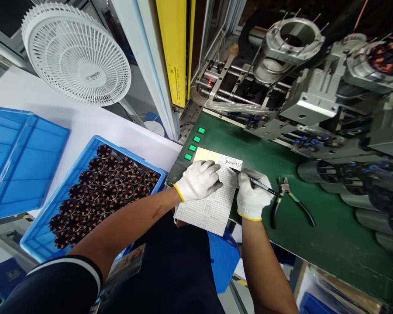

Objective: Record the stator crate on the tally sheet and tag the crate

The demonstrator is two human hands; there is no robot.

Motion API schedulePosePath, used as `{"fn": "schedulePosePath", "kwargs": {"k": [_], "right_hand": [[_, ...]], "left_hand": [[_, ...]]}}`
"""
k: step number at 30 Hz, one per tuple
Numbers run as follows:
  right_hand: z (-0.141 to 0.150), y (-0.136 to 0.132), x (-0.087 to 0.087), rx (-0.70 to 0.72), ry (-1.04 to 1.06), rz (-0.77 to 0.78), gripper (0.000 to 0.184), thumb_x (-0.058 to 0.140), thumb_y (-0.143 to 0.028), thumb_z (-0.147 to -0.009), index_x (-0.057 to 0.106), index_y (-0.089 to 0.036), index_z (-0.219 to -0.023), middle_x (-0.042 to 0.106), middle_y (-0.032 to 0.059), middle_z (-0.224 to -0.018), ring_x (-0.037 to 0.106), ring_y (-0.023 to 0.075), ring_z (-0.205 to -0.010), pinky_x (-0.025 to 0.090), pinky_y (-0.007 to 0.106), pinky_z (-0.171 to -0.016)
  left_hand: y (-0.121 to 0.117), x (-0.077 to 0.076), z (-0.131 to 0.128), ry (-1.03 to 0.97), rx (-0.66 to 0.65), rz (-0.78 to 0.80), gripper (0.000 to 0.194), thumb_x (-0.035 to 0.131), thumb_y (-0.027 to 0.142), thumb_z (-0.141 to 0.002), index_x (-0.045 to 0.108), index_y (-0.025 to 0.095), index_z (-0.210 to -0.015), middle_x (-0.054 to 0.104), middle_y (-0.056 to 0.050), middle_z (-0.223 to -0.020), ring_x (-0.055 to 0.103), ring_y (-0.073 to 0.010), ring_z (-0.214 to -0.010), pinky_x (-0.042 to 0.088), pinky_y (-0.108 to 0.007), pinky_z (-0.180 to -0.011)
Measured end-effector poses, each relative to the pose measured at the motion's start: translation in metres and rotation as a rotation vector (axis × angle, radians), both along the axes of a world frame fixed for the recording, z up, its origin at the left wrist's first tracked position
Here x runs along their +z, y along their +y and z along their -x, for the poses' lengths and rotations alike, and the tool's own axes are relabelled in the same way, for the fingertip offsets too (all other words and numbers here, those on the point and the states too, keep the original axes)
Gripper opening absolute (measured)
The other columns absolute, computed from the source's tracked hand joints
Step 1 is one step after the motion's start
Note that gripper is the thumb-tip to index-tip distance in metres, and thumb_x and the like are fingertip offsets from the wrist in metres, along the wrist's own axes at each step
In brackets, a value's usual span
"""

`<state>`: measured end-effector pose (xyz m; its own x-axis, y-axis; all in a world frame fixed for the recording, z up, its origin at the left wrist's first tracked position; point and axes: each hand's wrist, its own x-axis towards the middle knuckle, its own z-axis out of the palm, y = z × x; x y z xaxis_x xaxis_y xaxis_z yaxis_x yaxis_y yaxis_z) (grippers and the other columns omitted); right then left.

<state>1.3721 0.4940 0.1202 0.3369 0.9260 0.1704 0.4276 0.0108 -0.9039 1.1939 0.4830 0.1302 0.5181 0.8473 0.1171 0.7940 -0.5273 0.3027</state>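
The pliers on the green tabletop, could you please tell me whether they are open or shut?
Open: the pliers lie with their handles spread wide apart on the green tabletop.

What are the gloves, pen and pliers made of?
Gloves: probably knitted cloth; dull white, soft-looking, with yellow cuffs.
Pen: perhaps plastic; black and shiny.
Pliers: likely metal at the grey, glinting tip; the black-and-green handles could be plastic or rubber.

Matt paper is seen on the form (205, 211), knitted cloth on the gloves (196, 181); and there, gloss is caught on the pen (260, 185), smooth plastic on the crate (36, 242).
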Motion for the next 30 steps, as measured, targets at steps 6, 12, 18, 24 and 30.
{"fn": "schedulePosePath", "kwargs": {"k": [6, 12, 18, 24, 30], "right_hand": [[-0.0001, 0.0013, -0.0062, 0.066, -0.058, -0.023, 0.016, 0.066, -0.028, -0.076, 0.068, -0.015, -0.084, 0.070, 0.0066, -0.084, 0.066, 0.0199, -0.077, 0.055, 0.037, -0.075], [0.0029, 0.0017, -0.0046, 0.058, -0.028, -0.017, 0.015, 0.066, -0.027, -0.076, 0.068, -0.015, -0.084, 0.071, 0.0064, -0.084, 0.066, 0.0197, -0.077, 0.055, 0.036, -0.074], [0.0023, 0.0037, -0.0078, 0.049, -0.050, 0.010, 0.016, 0.066, -0.028, -0.077, 0.069, -0.015, -0.086, 0.071, 0.0067, -0.086, 0.067, 0.0203, -0.080, 0.054, 0.037, -0.078], [-0.0018, 0.0029, -0.0046, 0.089, -0.074, 0.016, 0.013, 0.066, -0.027, -0.074, 0.069, -0.015, -0.080, 0.070, 0.0050, -0.079, 0.066, 0.0195, -0.073, 0.054, 0.035, -0.072], [-0.0008, 0.0033, -0.0045, 0.035, -0.063, 0.043, 0.011, 0.066, -0.025, -0.073, 0.068, -0.016, -0.078, 0.070, 0.0048, -0.077, 0.065, 0.0196, -0.074, 0.053, 0.034, -0.071]], "left_hand": [[0.0016, 0.0020, -0.0015, 0.012, 0.013, 0.020, 0.040, 0.039, 0.043, -0.094, 0.066, 0.014, -0.088, 0.058, -0.009, -0.124, 0.050, -0.0251, -0.110, 0.042, -0.041, -0.083], [0.0027, 0.0035, -0.0025, 0.008, 0.014, 0.049, 0.038, 0.043, 0.044, -0.092, 0.066, 0.014, -0.086, 0.058, -0.008, -0.124, 0.051, -0.0245, -0.110, 0.043, -0.041, -0.083], [0.0018, 0.0024, -0.0024, 0.001, 0.023, 0.015, 0.037, 0.042, 0.044, -0.093, 0.065, 0.015, -0.086, 0.059, -0.007, -0.123, 0.051, -0.0243, -0.110, 0.044, -0.040, -0.081], [0.0008, -0.0003, -0.0011, -0.011, 0.019, -0.010, 0.039, 0.039, 0.043, -0.094, 0.065, 0.014, -0.088, 0.059, -0.008, -0.124, 0.050, -0.0250, -0.111, 0.043, -0.041, -0.083], [0.0009, -0.0002, -0.0010, 0.002, 0.027, -0.019, 0.039, 0.040, 0.045, -0.094, 0.065, 0.015, -0.087, 0.060, -0.005, -0.124, 0.051, -0.0237, -0.110, 0.043, -0.040, -0.082]]}}
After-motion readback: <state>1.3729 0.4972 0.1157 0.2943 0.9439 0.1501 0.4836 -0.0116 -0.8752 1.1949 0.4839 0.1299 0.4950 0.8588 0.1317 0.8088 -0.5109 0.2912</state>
